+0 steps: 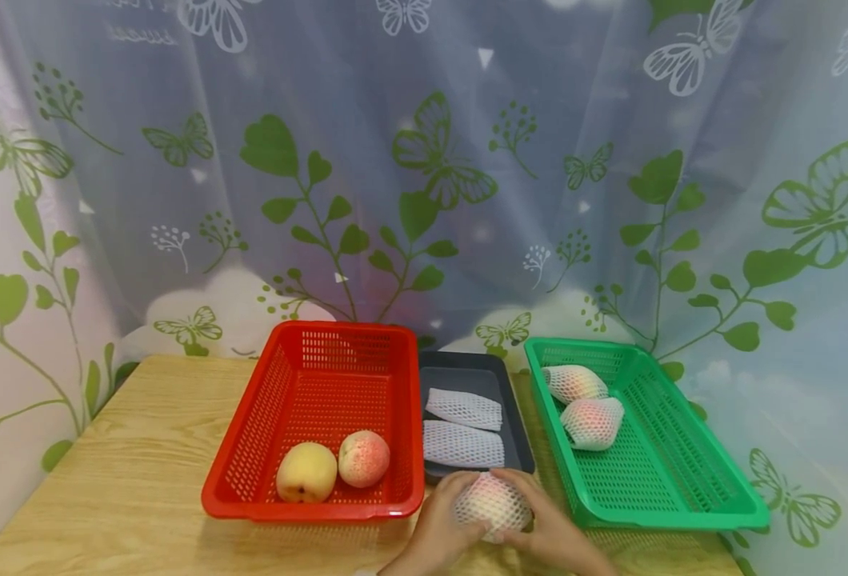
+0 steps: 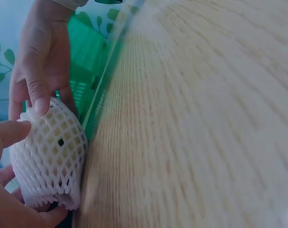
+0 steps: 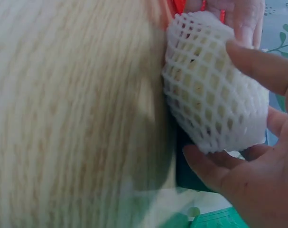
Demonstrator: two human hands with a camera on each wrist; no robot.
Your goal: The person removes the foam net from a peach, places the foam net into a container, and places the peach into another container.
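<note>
A peach in a white foam net sleeve (image 1: 492, 506) is held between both hands near the table's front edge. My left hand (image 1: 438, 520) grips its left side, with thumb and fingers curled round the netting. On the other side my right hand (image 1: 550, 524) holds it in the same way. The left wrist view shows the net (image 2: 51, 147) stretched over the pale fruit, its gathered rim by the left fingers. In the right wrist view the right thumb and fingers span the sleeve (image 3: 215, 85).
A red basket (image 1: 312, 512) at left holds a yellow peach (image 1: 306, 472) and a pinkish peach (image 1: 363, 458). Behind the hands, two flat foam nets (image 1: 463, 445) lie in a dark tray (image 1: 460, 368). The green basket (image 1: 676, 520) at right contains two netted peaches (image 1: 592, 424).
</note>
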